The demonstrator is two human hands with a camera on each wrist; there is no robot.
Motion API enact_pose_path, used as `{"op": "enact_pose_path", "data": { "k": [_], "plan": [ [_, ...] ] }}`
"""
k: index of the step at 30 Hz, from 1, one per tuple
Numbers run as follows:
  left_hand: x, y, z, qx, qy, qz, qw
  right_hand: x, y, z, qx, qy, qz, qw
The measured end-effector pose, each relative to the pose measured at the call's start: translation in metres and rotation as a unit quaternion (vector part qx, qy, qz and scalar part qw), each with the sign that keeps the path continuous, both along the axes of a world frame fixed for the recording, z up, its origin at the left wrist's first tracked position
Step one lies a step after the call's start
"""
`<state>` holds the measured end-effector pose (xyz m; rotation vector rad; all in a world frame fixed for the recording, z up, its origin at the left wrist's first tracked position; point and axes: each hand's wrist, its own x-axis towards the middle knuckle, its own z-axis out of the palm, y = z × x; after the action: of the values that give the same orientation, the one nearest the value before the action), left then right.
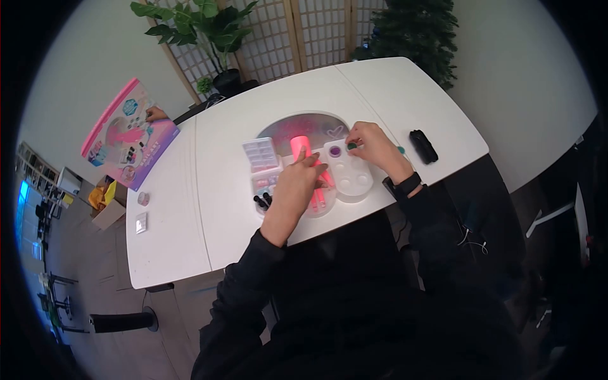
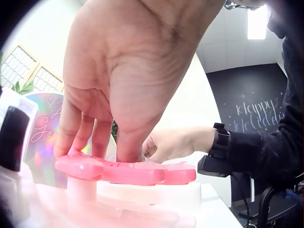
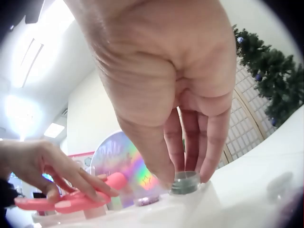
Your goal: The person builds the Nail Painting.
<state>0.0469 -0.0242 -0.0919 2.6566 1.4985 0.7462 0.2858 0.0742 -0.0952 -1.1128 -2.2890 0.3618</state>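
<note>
In the head view my right hand is over the far end of a white tray with round hollows. Its thumb and fingers pinch a small clear jar of green stuff at the tray top, seen closely in the right wrist view. A purple jar sits in the hollow beside it. My left hand reaches down with extended fingers, fingertips resting on a flat pink finger-shaped piece. That piece stands raised on a support in the left wrist view. A pink cylinder is just beyond this hand.
Behind the tray stands a rounded iridescent board. Left of it are an open compartment case and black-capped bottles. A black case lies at right; a pink-and-purple box and small containers are at far left.
</note>
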Motion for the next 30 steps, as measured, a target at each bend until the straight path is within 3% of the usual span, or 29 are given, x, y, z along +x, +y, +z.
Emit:
{"op": "enact_pose_path", "data": {
  "k": [9,15,20,22,24,30],
  "plan": [
    [0.000,0.000,0.003,-0.015,0.003,-0.011,1.000,-0.008,-0.010,0.000,-0.019,0.021,-0.038,0.999],
    [-0.001,0.000,-0.001,0.000,-0.012,-0.017,1.000,0.009,-0.021,0.003,-0.089,0.135,-0.025,0.986],
    [-0.001,-0.001,-0.001,-0.001,-0.013,-0.015,1.000,0.049,-0.020,-0.014,-0.100,0.141,-0.147,0.974],
    [-0.001,0.000,0.000,0.007,-0.011,-0.018,1.000,0.064,-0.019,-0.022,-0.055,0.106,-0.167,0.979],
    [0.001,-0.001,0.002,-0.006,-0.001,-0.010,1.000,0.074,-0.025,-0.023,0.003,-0.044,-0.235,0.971],
    [0.001,0.001,-0.003,0.006,-0.005,-0.009,1.000,0.078,-0.022,-0.036,-0.001,-0.050,-0.177,0.983]
  ]
}}
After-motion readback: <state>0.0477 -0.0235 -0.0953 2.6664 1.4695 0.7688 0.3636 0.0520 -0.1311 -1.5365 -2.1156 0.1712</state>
